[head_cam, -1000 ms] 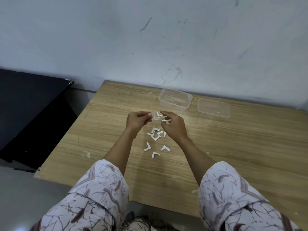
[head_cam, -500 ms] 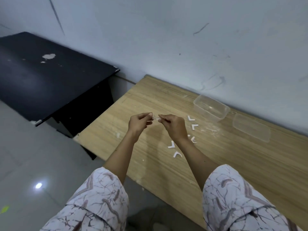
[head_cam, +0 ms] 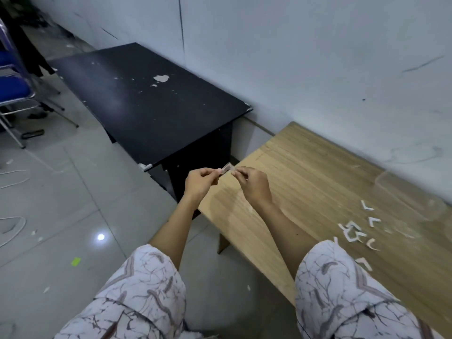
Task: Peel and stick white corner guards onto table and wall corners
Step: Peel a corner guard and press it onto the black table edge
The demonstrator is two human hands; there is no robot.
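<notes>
Over wooden table (head_cam: 305, 172) edge | both hands pinch small corner guard (head_cam: 227, 168)

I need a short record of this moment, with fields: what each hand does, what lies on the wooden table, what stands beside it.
left hand: left hand pinches one end of a small corner guard
right hand: right hand pinches the other end
held over: the near-left corner area of the wooden table
on table: white backing pieces scattered at right; clear container near the wall
beside table: black table, with a white guard on its near corner
</notes>
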